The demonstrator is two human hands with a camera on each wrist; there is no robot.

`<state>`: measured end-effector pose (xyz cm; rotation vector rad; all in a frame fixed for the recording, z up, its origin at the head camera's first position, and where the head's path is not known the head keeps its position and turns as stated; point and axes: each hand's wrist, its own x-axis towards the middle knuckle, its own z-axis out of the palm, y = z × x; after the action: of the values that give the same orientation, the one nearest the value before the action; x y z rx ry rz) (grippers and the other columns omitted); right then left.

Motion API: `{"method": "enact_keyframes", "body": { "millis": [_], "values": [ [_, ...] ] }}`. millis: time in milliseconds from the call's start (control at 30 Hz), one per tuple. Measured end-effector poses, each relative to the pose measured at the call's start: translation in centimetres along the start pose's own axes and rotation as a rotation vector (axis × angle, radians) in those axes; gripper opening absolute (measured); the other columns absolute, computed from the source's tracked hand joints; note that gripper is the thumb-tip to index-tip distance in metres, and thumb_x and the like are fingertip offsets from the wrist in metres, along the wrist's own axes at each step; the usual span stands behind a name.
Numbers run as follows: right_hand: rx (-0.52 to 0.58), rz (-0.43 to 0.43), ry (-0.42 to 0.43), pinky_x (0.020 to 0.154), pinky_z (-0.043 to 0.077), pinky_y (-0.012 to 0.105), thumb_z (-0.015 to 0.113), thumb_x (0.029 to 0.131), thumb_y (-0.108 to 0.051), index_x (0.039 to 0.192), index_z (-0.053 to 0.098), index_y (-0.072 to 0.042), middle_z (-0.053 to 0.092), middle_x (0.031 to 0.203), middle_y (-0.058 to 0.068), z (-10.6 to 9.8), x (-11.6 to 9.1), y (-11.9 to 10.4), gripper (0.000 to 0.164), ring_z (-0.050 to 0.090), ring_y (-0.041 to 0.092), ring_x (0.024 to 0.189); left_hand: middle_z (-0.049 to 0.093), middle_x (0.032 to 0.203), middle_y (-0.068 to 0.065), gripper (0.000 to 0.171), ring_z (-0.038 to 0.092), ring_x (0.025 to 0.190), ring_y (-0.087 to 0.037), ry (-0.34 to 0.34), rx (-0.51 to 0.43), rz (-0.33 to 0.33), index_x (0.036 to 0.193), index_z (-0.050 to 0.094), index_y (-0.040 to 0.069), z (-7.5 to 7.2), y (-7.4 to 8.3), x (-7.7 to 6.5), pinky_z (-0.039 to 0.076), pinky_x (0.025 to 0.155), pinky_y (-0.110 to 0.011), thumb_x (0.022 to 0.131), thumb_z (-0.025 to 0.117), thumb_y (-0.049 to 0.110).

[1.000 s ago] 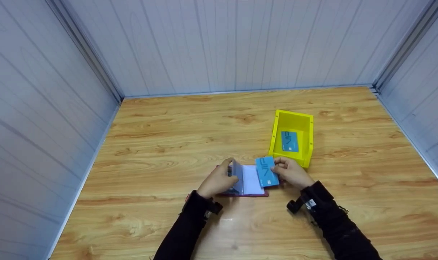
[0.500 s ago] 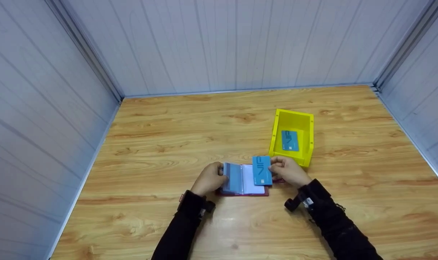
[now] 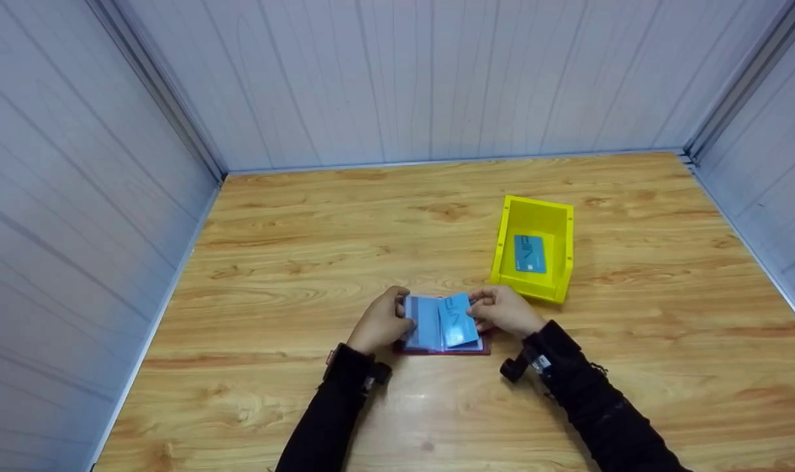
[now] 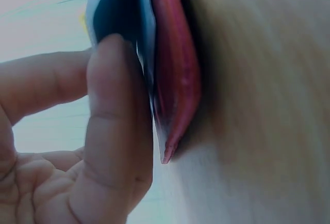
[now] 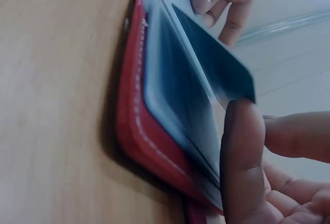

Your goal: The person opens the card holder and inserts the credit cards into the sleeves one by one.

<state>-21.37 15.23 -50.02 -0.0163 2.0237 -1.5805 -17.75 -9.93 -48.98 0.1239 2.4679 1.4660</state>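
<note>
A red card holder (image 5: 129,128) with clear plastic sleeves lies spread open on the wooden table. My left hand (image 3: 379,322) grips its left-hand sleeve page (image 3: 426,322) between thumb and fingers; in the left wrist view the thumb (image 4: 111,90) presses at the mouth of the sleeve. My right hand (image 3: 512,313) pinches a blue VIP card (image 3: 458,321) by its right edge. The card is tilted over the right-hand page, its left edge near the fold. From the right wrist view, it stands raised at an angle above that page. Whether it is inside a sleeve I cannot tell.
A yellow bin (image 3: 540,215) stands just behind my right hand. Another blue VIP card (image 3: 529,254) lies flat in it. Pale panel walls (image 3: 384,78) border the wooden table (image 3: 319,229) at the back and sides.
My left hand has turned the sleeve page down to the left and still holds it. My right hand has carried the card leftward over the right-hand page, towards the fold.
</note>
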Motion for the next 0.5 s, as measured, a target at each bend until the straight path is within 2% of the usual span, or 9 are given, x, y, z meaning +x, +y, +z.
{"method": "enact_keyframes", "body": {
  "millis": [200,500],
  "values": [
    [-0.033,0.022,0.019,0.066,0.057,0.023,0.062,0.091,-0.003,0.13,0.051,0.008,0.064,0.087,0.005,0.45,0.22,-0.07,0.042,0.063,0.011,0.07,0.047,0.08,-0.001,0.059,0.048,0.063,-0.012,-0.004,-0.012,-0.009,0.137,0.044,-0.006,0.08,0.02,0.03,0.045,0.058,-0.023,0.08,0.061,-0.006],
    [-0.051,-0.056,0.013,0.063,0.058,0.023,0.063,0.089,-0.002,0.125,0.052,0.011,0.062,0.083,0.005,1.09,0.42,0.04,0.04,0.063,0.009,0.065,0.048,0.084,-0.004,0.058,0.047,0.072,-0.014,0.0,0.023,0.013,0.135,0.046,-0.007,0.04,0.13,0.03,0.044,0.068,-0.025,0.08,0.064,-0.005]
  ]
}}
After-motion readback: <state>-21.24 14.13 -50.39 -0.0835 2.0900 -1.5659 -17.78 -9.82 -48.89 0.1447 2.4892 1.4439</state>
